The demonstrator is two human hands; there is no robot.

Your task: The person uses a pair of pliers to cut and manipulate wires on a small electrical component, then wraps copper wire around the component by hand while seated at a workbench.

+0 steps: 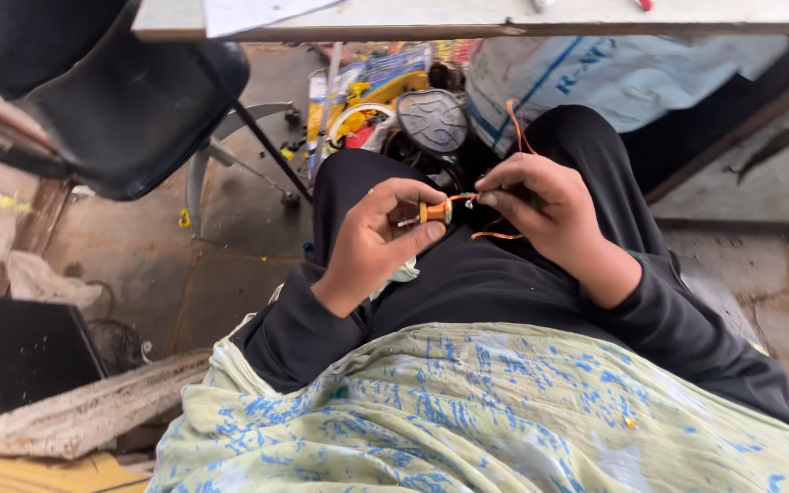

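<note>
My left hand pinches a little orange spool over my lap, between my knees. The spool lies sideways, with its long way running left to right and one end pointing at my right hand. That hand is just beside it, with fingers squeezed shut on the thin orange wire coming off the spool.

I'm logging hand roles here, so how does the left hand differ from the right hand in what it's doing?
The left hand pinches a small orange wound coil between thumb and fingers; the right hand pinches the thin orange wire leading from it. The left hand sits lower, the right higher, with wire looping above and below it. Both are bare, in black sleeves, over the lap.
</note>
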